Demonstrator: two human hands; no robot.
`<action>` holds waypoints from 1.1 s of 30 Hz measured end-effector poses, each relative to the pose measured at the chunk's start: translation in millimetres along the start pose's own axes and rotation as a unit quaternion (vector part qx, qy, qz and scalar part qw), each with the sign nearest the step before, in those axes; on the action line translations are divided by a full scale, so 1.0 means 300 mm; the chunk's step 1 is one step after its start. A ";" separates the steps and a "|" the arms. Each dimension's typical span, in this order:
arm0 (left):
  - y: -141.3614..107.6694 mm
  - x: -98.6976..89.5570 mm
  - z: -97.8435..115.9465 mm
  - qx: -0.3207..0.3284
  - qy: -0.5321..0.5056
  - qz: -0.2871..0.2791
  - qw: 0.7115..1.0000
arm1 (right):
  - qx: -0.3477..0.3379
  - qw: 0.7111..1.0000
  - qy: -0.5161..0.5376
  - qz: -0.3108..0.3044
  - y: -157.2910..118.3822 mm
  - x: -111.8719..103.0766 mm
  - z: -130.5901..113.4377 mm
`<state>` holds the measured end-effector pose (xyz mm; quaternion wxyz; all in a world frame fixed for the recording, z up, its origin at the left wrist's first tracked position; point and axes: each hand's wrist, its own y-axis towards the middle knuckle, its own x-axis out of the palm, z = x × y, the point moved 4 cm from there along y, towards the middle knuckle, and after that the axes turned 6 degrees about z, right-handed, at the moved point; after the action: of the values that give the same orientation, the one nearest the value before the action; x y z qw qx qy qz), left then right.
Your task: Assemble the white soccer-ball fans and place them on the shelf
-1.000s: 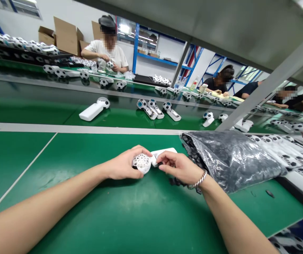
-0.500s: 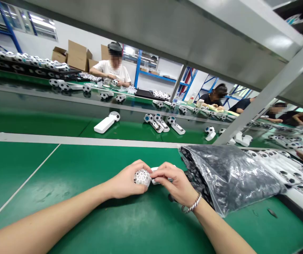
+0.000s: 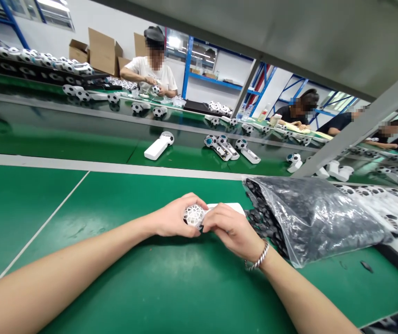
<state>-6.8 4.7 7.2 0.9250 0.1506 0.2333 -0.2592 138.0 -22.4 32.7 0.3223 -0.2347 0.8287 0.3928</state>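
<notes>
Left hand (image 3: 176,215) clenched round white lattice ball cage (image 3: 194,216), right hand (image 3: 232,229) curled over white flat plastic handle (image 3: 227,207)

LH wraps cage from the side, only part of lattice showing btwn the hands. RH fingers lie across handle, close to where it meets cage; exact contact hidden by fingers. Looks like a sound hold: cage braced in LH, both hands kept tight together, so the joint stays steady & the two parts in line. Both pieces are held just above mid-area of green smooth-topped work bench (image 3: 115,278), well in from its far grey edge strip.

Twisted silver bracelet (image 3: 257,262) on right wrist. Just beside RH, toward bench's right side: clear plastic bag of small black pieces (image 3: 310,218), open end facing hands. Single loose black piece (image 3: 366,266) near right edge of bench. Past far edge, white handled units w/ football-pattern heads (image 3: 157,147) lie on green belt. Further off, co-worker in white T-shirt (image 3: 146,69) handles a similar unit.
</notes>
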 end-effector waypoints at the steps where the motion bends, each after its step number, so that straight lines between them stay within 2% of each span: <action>1: 0.000 0.001 0.001 0.006 -0.001 0.000 1.000 | 0.002 1.000 -0.002 0.001 0.001 0.006 -0.002; 7: -0.002 0.005 0.006 0.007 -0.007 0.020 1.000 | 0.061 0.997 -0.006 0.045 0.006 0.024 0.010; 14: -0.007 0.014 0.023 -0.002 0.012 0.036 0.999 | 0.132 0.990 0.011 0.036 0.002 0.023 0.044; 22: -0.007 0.024 0.021 -0.005 0.026 0.081 0.996 | 0.126 0.991 -0.001 0.042 0.017 0.029 0.068; 25: 0.003 0.018 0.000 -0.055 -0.075 0.063 0.994 | 0.118 0.991 -0.031 0.060 0.024 0.016 0.073; 27: 0.012 0.005 -0.029 -0.130 -0.218 0.074 0.964 | 0.109 0.988 -0.070 0.081 0.023 -0.006 0.080; 28: 0.015 -0.003 -0.047 -0.175 -0.298 0.089 0.934 | 0.104 0.986 -0.091 0.087 0.020 -0.018 0.085; 30: 0.019 -0.019 -0.082 -0.254 -0.433 0.123 0.856 | 0.104 0.983 -0.133 0.075 0.011 -0.034 0.104; 32: 0.020 -0.028 -0.106 -0.300 -0.523 0.127 0.788 | 0.122 0.978 -0.164 0.035 -0.003 -0.033 0.133; 33: 0.020 -0.031 -0.111 -0.304 -0.557 0.124 0.763 | 0.135 0.976 -0.168 0.014 -0.010 -0.028 0.149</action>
<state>-22.3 26.8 -15.3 0.9134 -0.2822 -0.2772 -0.0962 161.3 12.8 15.5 0.4803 -0.1082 0.8110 0.3160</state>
